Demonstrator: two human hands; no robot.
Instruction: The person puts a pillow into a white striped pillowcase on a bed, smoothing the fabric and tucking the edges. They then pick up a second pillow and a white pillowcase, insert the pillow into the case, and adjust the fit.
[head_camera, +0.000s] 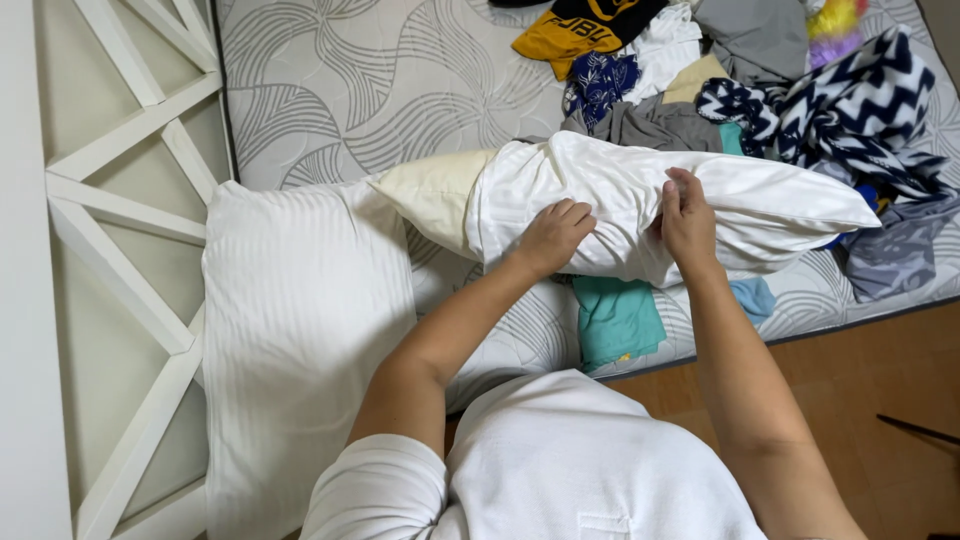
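We see a bare mattress (400, 90) with a grey swirl-quilted cover, standing against a white lattice headboard (130, 200); wood flooring (860, 380) shows at lower right. A white striped pillow (300, 330) lies at the head end of the mattress. A pile of clothes (720, 80) occupies the far side, including a yellow-and-black shirt (560, 30) and a navy-and-white zigzag fabric (860, 100). A teal garment (615, 320) lies at the near edge.

We hold a cream pillow (430, 195) partly inside a white pillowcase (770, 205), lifted crosswise above the mattress, its bare end pointing toward the striped pillow. Our left hand (550, 235) is clenched on the lower edge of the pillowcase near its opening. Our right hand (688, 215) pinches a fold of the case at mid-length, fingers curled closed on the cloth. Both forearms extend forward from a white shirt (560, 470).
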